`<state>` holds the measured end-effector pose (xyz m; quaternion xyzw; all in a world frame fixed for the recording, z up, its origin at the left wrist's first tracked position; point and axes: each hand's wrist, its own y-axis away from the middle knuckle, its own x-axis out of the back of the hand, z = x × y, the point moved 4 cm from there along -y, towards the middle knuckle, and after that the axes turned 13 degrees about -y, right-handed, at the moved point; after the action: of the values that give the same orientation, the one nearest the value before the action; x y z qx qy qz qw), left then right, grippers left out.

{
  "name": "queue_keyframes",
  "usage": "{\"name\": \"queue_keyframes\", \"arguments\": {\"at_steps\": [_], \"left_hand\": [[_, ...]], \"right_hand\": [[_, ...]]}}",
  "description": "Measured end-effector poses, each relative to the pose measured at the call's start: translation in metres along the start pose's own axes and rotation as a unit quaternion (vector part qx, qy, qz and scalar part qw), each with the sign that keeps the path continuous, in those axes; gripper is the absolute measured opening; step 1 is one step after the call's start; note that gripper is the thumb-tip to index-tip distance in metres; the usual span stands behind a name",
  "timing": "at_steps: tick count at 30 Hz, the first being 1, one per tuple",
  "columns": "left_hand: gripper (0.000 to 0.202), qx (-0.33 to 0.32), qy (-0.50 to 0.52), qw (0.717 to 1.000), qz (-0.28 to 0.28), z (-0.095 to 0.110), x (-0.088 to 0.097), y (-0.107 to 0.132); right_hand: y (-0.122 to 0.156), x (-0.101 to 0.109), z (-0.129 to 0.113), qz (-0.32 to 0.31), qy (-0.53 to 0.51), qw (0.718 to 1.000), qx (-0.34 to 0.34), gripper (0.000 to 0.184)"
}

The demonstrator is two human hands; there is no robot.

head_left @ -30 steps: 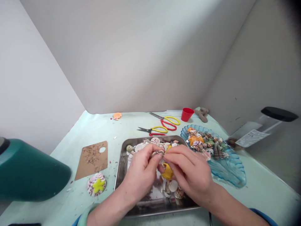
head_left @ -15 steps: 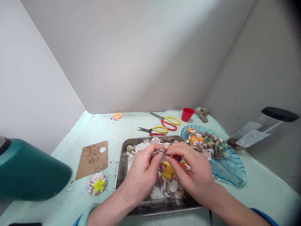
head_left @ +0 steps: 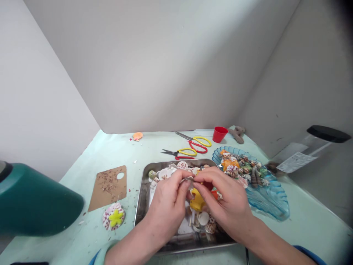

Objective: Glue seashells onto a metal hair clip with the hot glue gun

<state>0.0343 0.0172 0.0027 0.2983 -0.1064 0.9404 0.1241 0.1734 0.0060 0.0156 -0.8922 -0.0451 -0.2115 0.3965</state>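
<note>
Over the metal tray (head_left: 141,195), my left hand (head_left: 169,200) and my right hand (head_left: 227,197) meet fingertip to fingertip. Both pinch a small greyish shell (head_left: 188,179), mostly covered by the fingers. Beneath them the tray holds white and speckled seashells (head_left: 182,165), a yellow plastic piece (head_left: 197,201) and a round white shell (head_left: 203,218). Part of the tray's contents is hidden behind my hands.
Two pairs of scissors (head_left: 202,141) lie behind the tray, near a red cup (head_left: 220,134). To the right is a blue shell-shaped dish (head_left: 275,200) of shells, beside a clear container (head_left: 296,158). Leftward are brown cardboard (head_left: 110,187), a shell disc with yellow star (head_left: 114,216) and a green bottle (head_left: 41,200).
The small shell has been tilted between my fingertips and now shows more edge-on. My hands have barely shifted otherwise.
</note>
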Motion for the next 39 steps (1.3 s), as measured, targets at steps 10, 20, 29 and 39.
{"name": "queue_keyframes", "arguments": {"at_steps": [10, 20, 29, 39], "left_hand": [[0.024, -0.01, -0.017, 1.0, -0.002, 0.0001, -0.0008, -0.0004], [0.029, 0.018, 0.048, 0.998, -0.029, -0.0024, -0.0041, -0.0027], [0.031, 0.017, 0.051, 0.998, -0.025, -0.0031, -0.0045, -0.002], [0.028, -0.013, -0.005, 1.0, -0.001, -0.0006, -0.0018, -0.0013]], "right_hand": [[-0.0005, -0.0008, 0.0026, -0.005, -0.013, 1.0, -0.01, 0.012], [-0.0001, 0.0006, 0.0, -0.001, 0.019, 1.0, 0.013, 0.012], [0.0019, -0.0009, 0.0047, -0.016, 0.024, 1.0, 0.004, 0.013], [0.0022, -0.0001, 0.004, -0.04, 0.011, 0.999, -0.008, 0.014]]}}
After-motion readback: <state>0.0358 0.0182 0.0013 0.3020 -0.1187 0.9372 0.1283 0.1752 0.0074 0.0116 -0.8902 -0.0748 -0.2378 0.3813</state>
